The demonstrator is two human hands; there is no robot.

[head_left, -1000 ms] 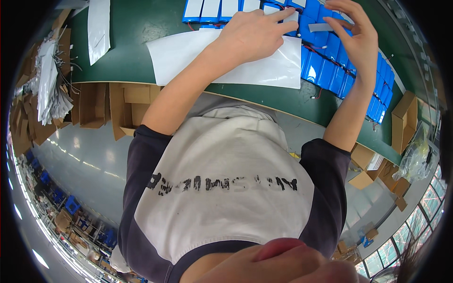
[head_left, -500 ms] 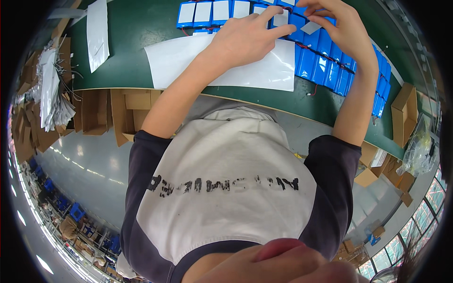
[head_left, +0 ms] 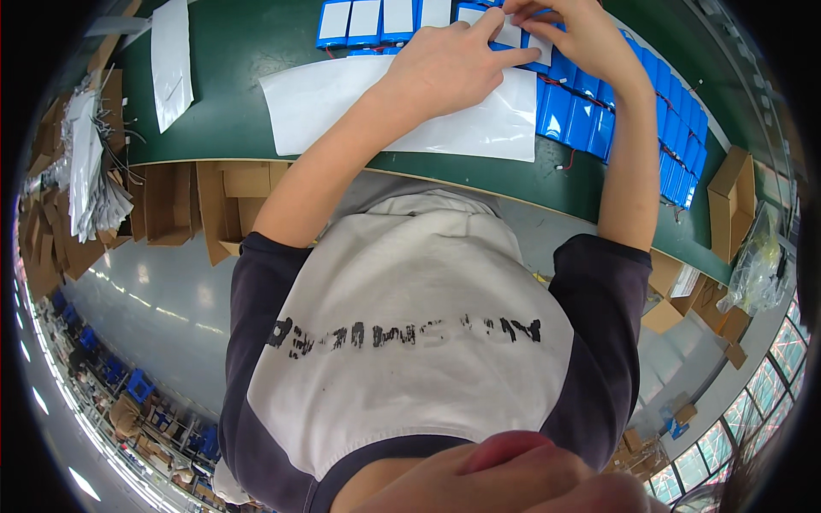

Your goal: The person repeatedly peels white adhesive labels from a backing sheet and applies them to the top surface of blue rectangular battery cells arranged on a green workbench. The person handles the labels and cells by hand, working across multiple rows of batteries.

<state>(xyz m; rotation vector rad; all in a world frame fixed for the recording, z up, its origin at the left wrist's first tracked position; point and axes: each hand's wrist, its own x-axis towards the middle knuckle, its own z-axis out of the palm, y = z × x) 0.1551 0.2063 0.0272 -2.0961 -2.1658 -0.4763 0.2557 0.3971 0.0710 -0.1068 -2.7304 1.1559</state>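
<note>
Rows of blue shrink-wrapped battery packs with thin red and black wires lie on the green table, several at the left bearing white labels. My left hand is open above a large white sheet, its index and middle fingers stretched toward the packs. A white label lies against a pack between my two hands. Over its upper edge, my right hand is pinched together at the fingertips and appears to hold that label. The fingertips partly hide the contact.
Another white sheet lies on the green table at the left. Cardboard boxes stand below the near edge. Bundled white cables hang at far left. An open carton and a clear plastic bag are at the right.
My right hand has moved left with the white label, which now lies against a pack beside my left fingers. My left hand has hardly moved.
</note>
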